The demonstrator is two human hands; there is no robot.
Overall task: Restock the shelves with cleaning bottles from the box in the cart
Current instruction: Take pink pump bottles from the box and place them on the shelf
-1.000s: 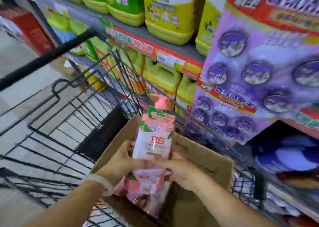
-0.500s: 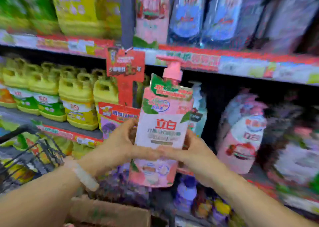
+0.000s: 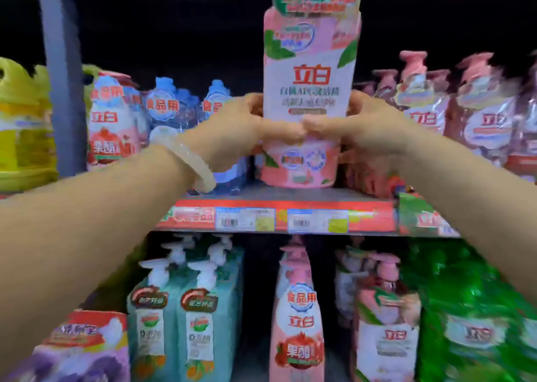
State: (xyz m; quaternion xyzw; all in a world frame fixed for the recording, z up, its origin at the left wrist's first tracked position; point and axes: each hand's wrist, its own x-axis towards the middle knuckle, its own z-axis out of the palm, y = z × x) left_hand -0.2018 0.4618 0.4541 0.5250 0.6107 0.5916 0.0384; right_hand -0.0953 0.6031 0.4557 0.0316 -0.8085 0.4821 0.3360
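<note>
A tall pink pump bottle [image 3: 311, 70] with a white label and red characters stands upright at the front of the upper shelf [image 3: 290, 195], in a gap between other bottles. My left hand [image 3: 232, 128] grips its left side and my right hand [image 3: 369, 125] grips its right side, thumbs meeting across the front. The bottle's base sits at or just above the shelf board; I cannot tell if it touches. Its pump top is cut off by the frame's upper edge. The cart and the box are out of view.
Blue and pink bottles [image 3: 116, 123] stand left of the gap and several pink pump bottles [image 3: 479, 111] right of it. A grey upright post [image 3: 62, 76] and yellow jugs [image 3: 23, 125] are at far left. The lower shelf holds teal [image 3: 180, 314], pink and green bottles.
Both hands lifted the pink bottle out of the box in the cart, up past the lower shelves, to the upper shelf. The view swung from the cart to the shelf face.
</note>
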